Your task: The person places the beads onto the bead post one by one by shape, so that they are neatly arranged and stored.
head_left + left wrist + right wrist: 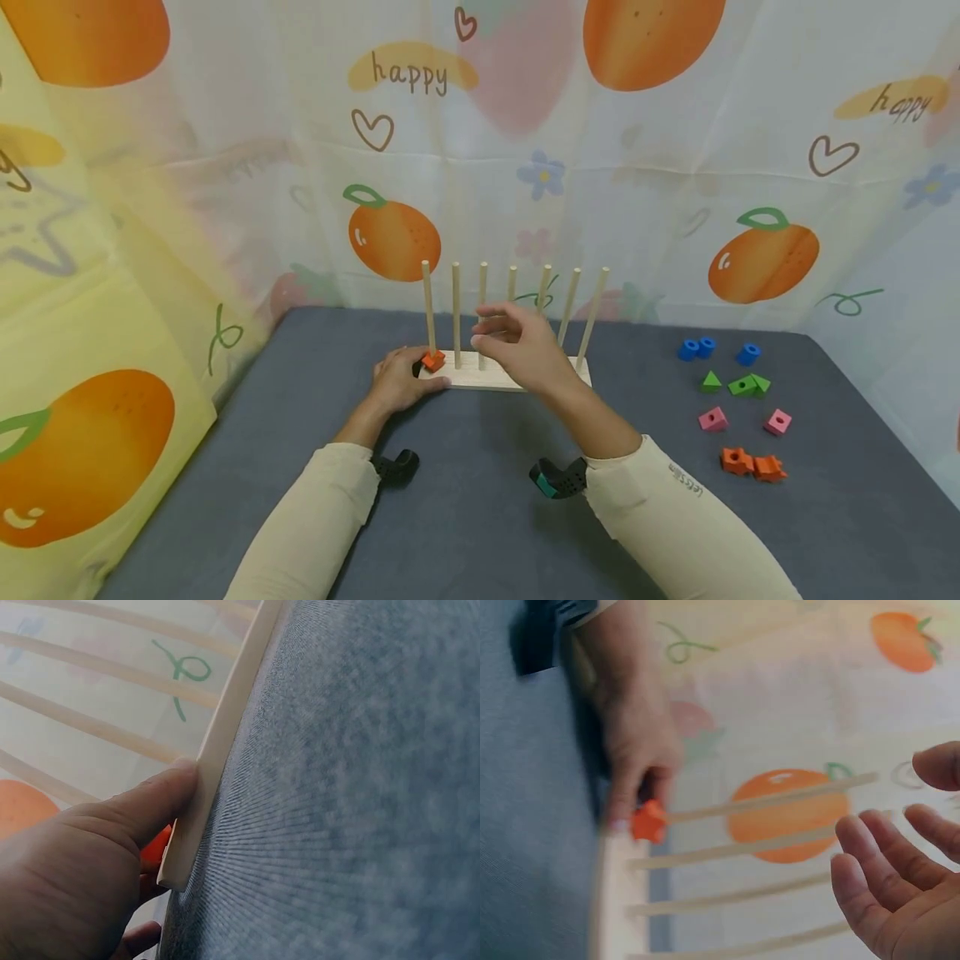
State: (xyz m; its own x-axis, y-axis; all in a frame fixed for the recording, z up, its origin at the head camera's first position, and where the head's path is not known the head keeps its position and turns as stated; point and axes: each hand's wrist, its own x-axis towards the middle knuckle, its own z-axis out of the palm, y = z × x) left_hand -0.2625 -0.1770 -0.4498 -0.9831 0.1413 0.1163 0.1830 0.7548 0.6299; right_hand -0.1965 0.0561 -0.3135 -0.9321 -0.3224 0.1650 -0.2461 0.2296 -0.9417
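Observation:
A wooden peg stand [480, 375] has several upright dowels on a pale flat base. An orange block with a notched outline [433, 361] sits low on the leftmost dowel. My left hand [397, 379] grips the base's left end, thumb along the front edge and fingers behind; the left wrist view shows the thumb [161, 795] pressed on that edge. My right hand [521, 346] is raised before the middle dowels, fingers loosely bent. Nothing shows between its fingers in the right wrist view, where the hand [907, 885] is apart from the dowels.
On the table's right side lie blue cylinders [707, 347], green triangular blocks [742, 385], two pink blocks [712, 419] and two orange blocks [768, 468]. A printed cloth [645, 183] hangs behind the grey tabletop [457, 500], with another yellowish panel at the left.

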